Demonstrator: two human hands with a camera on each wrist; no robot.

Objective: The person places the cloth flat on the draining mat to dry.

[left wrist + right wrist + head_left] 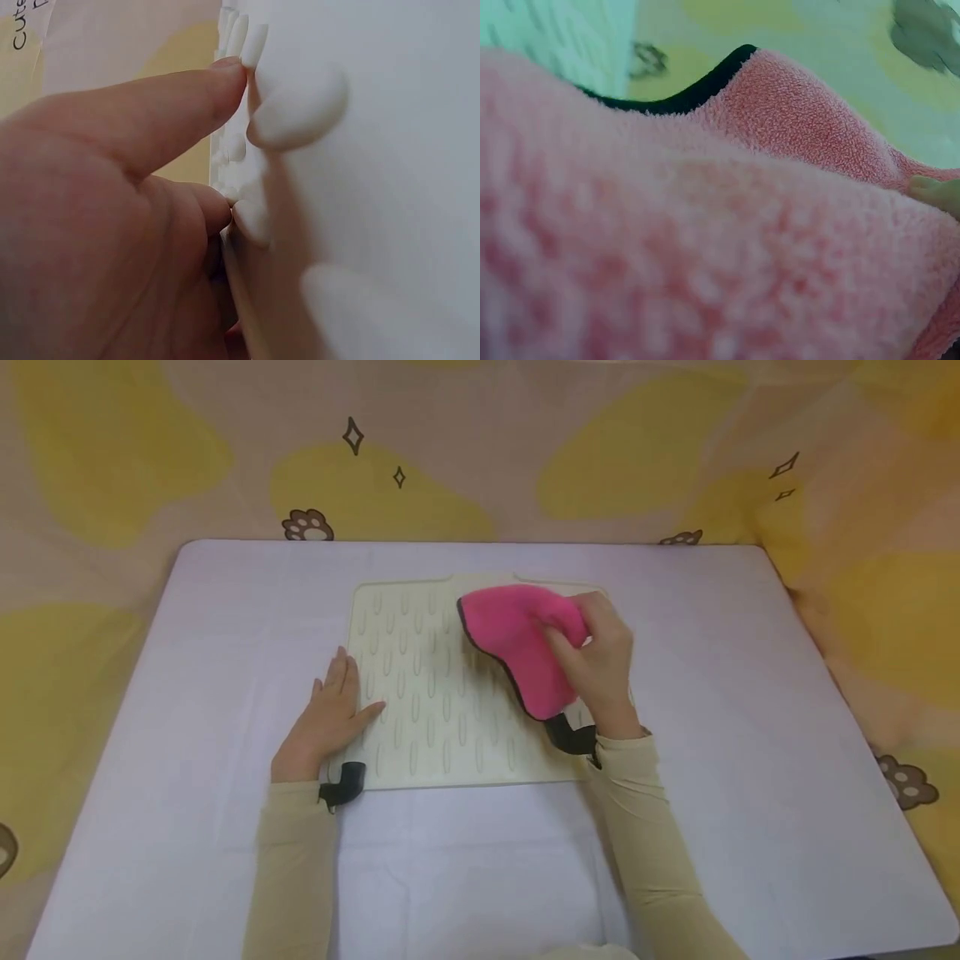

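Note:
A pink fleecy cloth (510, 635) with a dark edge is pinched between the thumb and fingers of my right hand (600, 652), over the right part of a cream ridged mat (450, 760). The same cloth (780, 210) fills most of the right wrist view and hides nearly all of that hand. My left hand (330, 714) lies with straight fingers along the mat's left edge, its thumb reaching onto the mat. In the left wrist view, the thumb of the left hand (150, 127) touches the mat's surface beside raised white bumps (300, 109).
The mat lies on a white table (750, 777) with rounded corners. Behind and beside the table hangs a yellow and beige patterned fabric (480, 443). Black wrist mounts (345, 783) sit on both sleeves.

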